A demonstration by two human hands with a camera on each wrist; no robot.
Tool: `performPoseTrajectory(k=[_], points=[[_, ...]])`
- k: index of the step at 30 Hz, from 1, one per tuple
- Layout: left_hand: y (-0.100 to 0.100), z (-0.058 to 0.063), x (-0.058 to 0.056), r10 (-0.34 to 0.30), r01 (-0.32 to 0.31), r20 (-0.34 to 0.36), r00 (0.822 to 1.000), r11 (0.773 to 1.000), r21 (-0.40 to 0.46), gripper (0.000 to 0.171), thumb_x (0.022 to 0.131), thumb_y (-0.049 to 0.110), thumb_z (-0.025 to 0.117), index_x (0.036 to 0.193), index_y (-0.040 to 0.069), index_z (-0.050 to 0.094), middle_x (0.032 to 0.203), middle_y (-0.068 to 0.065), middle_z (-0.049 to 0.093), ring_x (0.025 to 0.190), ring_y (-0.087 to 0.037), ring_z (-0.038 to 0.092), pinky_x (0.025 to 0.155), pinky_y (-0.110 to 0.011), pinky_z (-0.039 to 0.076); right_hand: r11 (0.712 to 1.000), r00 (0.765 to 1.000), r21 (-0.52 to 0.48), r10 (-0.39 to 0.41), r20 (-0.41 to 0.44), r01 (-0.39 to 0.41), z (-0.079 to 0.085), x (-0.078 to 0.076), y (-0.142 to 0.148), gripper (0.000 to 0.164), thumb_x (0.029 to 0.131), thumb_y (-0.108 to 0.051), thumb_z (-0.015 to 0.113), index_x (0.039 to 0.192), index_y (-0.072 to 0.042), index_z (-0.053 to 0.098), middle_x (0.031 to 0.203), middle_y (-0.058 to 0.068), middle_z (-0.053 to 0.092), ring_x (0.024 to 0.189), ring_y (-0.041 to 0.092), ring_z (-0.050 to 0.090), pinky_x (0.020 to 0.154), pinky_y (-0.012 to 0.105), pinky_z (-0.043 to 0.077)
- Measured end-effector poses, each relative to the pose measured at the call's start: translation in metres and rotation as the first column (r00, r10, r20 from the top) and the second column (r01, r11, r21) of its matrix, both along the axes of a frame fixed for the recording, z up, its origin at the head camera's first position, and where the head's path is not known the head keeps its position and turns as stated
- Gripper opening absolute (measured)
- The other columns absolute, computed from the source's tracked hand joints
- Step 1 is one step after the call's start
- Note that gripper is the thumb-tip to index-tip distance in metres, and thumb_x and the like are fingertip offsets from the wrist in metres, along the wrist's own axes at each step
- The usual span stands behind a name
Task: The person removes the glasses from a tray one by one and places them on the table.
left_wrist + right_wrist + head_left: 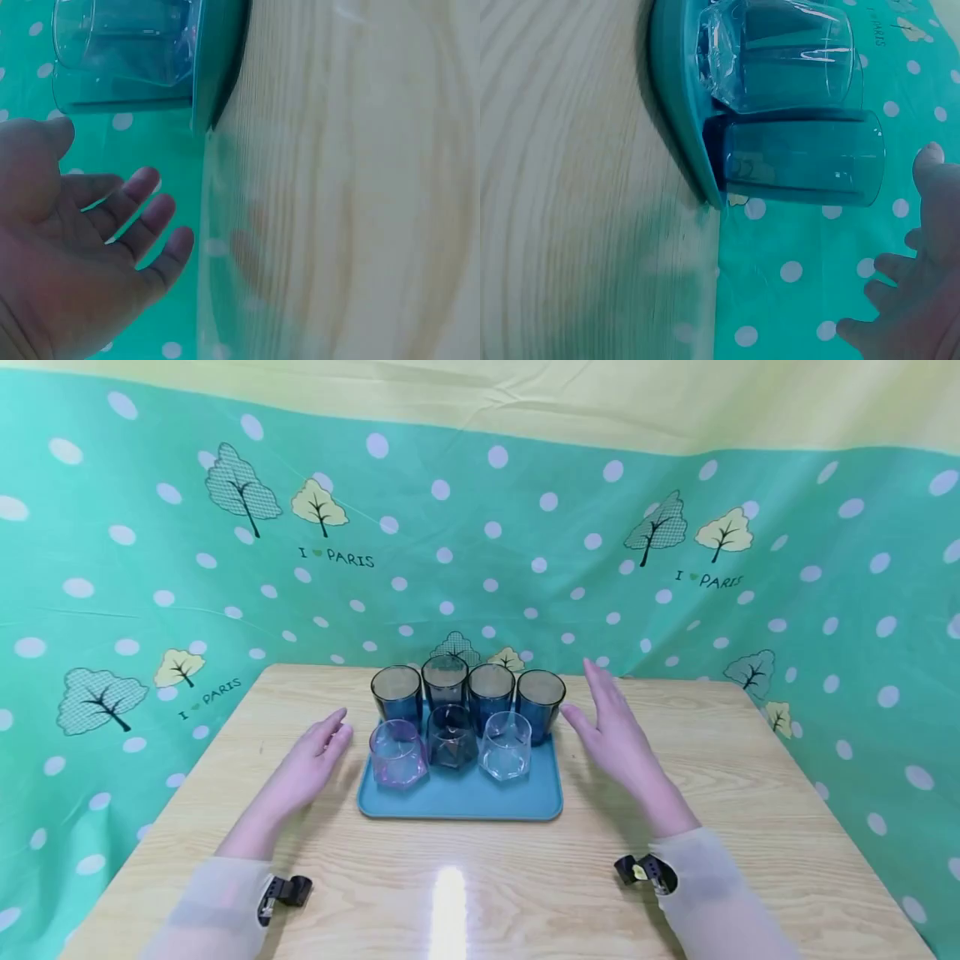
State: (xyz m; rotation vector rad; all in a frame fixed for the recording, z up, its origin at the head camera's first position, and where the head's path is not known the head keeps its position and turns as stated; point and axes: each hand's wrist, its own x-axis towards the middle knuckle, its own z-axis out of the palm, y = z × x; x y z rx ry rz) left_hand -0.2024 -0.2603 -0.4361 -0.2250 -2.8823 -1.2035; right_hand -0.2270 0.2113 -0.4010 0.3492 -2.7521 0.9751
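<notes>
While our left hand (309, 767) and right hand (619, 747) hang empty, fingers relaxed, we see the blue tray (461, 805) of glasses (506, 752) between them on the bench (360, 881), long axis running side to side, the right looking nearer.

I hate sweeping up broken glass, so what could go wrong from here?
The right hand is close to the tall tinted glass at the back right of the blue tray; a stray brush might tip it.

The short dark glass stands crowded among its neighbours, so one knock could spread.
</notes>
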Motion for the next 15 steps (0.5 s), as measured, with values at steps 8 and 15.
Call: performPoseTrajectory(k=[8,15], points=[[0.007,-0.002,0.001,-0.005,-0.001,0.073,0.997,0.996,0.088,0.083,0.117,0.06,0.035,0.173,0.0,0.025,0.17,-0.032,0.036,0.158,-0.055,0.029,0.127,-0.07,0.021,0.998,0.999,-0.061,0.013,0.032,-0.011,0.001,-0.005,-0.006,0.083,0.115,-0.058,0.049,0.179,-0.03,0.004,0.184,0.006,0.008,0.168,0.039,0.011,0.129,0.067,0.016],[0.008,-0.011,-0.003,-0.021,0.008,0.079,0.997,0.985,0.171,0.07,0.121,0.045,0.039,0.171,-0.004,0.031,0.148,-0.029,0.062,0.124,-0.042,0.066,0.107,-0.054,0.054,0.991,0.997,-0.132,0.019,0.075,-0.009,0.002,-0.011,-0.011,0.078,0.116,-0.057,0.046,0.179,-0.034,0.006,0.184,0.007,0.011,0.167,0.041,0.013,0.129,0.069,0.016]])
